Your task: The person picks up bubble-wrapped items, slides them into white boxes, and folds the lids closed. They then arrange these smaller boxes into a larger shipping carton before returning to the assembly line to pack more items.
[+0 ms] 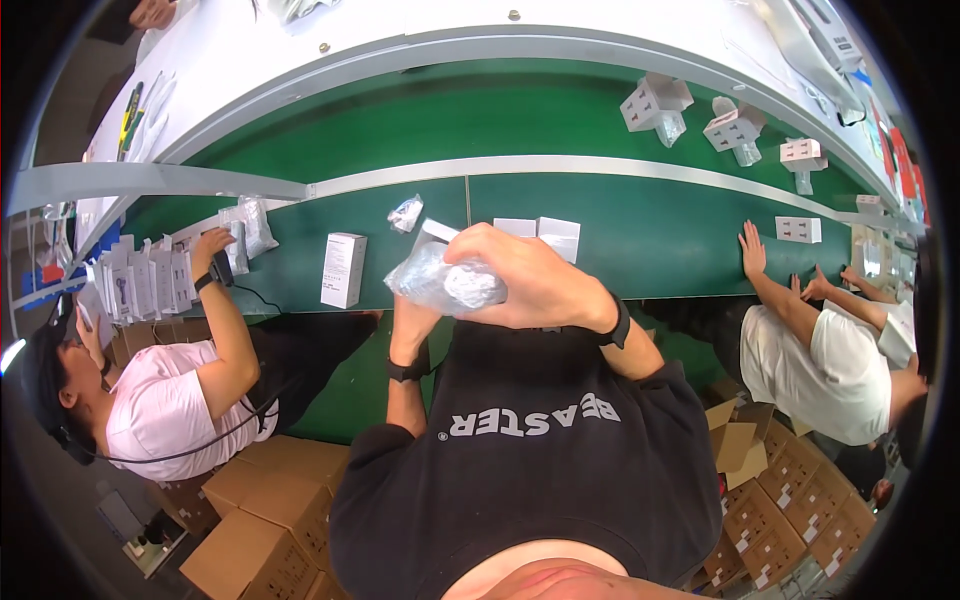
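In front of my chest, above the green bench, I hold a crinkled clear plastic bag [425, 284] with something wrapped inside that I cannot make out. My right hand [535, 275] curls over its right side, thumb and fingers closed on it. From below, my left hand [414, 322] grips the bag; most of its fingers are hidden behind the plastic. A white flap or card edge [438, 231] sticks up from behind the bag. Just beyond my right hand lies a white open box [558, 238], partly covered by that hand. A small crumpled plastic packet [405, 214] rests farther back.
A white printed box [343, 270] stands left on the green bench [620, 235]. Co-workers sit left [190, 390] and right [830, 350]. A metal rail [560, 165] runs behind; several white boxes [655, 103] sit beyond it. Cartons [270, 480] stand behind me.
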A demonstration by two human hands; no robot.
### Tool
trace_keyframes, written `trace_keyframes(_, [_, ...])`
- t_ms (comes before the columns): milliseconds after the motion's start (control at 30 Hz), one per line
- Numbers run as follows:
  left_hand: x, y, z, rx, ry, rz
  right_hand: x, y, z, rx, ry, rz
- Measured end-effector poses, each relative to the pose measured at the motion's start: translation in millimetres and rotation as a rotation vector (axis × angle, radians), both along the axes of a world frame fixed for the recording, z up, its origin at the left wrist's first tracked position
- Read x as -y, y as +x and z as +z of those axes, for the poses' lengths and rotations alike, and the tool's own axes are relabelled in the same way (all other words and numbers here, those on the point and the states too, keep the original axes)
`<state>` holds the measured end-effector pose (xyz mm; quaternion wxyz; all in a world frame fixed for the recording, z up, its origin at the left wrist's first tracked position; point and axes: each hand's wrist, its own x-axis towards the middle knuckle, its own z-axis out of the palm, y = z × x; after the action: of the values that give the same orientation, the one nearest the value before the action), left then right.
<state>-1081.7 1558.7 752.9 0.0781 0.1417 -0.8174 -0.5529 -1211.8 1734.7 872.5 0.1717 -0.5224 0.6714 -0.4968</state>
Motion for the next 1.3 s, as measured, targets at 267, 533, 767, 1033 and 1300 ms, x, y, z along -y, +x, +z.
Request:
trace_keyframes(267, [19.7,16.7,25.7,0.057,0.175,0.121,31.4,17.5,3.1,0.059,-0.159,-0.203])
trace_keyframes(533, [14.4,34.5,24.6,0.035,0.317,0.229,42.8,20.0,8.9,0.205,-0.167,-0.258])
trace_keyframes(767, [6.6,50.1,39.3,0.042,0.249,0.17,36.9,9.7,24.4,0.571,-0.07,-0.159])
trace_keyframes(1033, [-12.1,52.9,48.9,0.068,0.269,0.16,20.9,11.8,33.1,0.695,-0.14,-0.128])
trace_keyframes(1300, [-29.3,50.8,61.4,0.054,0.306,0.09,12.6,21.2,29.8,0.804,-0.25,-0.281])
